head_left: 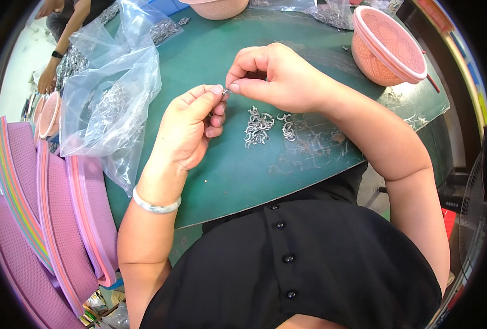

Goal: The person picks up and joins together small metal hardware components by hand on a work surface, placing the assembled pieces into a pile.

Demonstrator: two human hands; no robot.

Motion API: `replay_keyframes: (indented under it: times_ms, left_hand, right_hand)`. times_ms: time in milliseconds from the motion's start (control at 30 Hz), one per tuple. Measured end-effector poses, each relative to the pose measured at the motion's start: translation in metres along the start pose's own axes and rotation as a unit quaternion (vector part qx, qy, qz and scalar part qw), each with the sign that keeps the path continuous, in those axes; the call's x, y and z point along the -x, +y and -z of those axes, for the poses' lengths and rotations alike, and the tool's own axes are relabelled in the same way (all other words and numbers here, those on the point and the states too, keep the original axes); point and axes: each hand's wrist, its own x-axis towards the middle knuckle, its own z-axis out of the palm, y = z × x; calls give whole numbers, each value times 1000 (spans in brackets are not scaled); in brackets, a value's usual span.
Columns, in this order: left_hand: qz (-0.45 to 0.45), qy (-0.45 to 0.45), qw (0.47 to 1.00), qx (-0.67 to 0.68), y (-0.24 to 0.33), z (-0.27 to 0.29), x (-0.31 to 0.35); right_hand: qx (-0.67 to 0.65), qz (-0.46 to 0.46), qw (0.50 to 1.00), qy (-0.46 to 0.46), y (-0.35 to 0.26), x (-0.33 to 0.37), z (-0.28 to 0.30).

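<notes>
Just beyond the larger heap of small curved silver metal pieces, the left hand pinches a tiny silver metal part, mostly hidden by its fingertips. The right hand has thumb and forefinger nearly together there; whether they grip is unclear. Left of the heap, a crumpled clear plastic bag blurs its grey contents.

Below the left fingers, a pale mottled bangle is worn, and a black cloth top with shiny round black buttons.
</notes>
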Motion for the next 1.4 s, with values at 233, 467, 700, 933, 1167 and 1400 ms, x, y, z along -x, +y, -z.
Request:
replay_keyframes:
  times_ms: [233, 467, 700, 933, 1167, 1400]
  left_hand:
    - [-6, -28, 1000, 3, 0, 3, 0]
    - [-5, -34, 999, 11, 0, 5, 0]
    - [21, -38, 997, 56, 1, 1, 1]
    - [6, -29, 999, 19, 0, 4, -1]
    - [1, -56, 995, 81, -2, 14, -6]
    - [-7, -57, 987, 153, -1, 17, -7]
  right_hand:
    - [-56, -66, 996, -30, 3, -1, 1]
    - [-154, -112, 981, -31, 4, -1, 0]
    - [-179, -150, 972, -39, 3, -2, 0]
    - [-103, -90, 990, -35, 7, -2, -1]
    - [162, 17, 976, -143, 17, -1, 18]
    - [206, 55, 964, -160, 24, 1, 12]
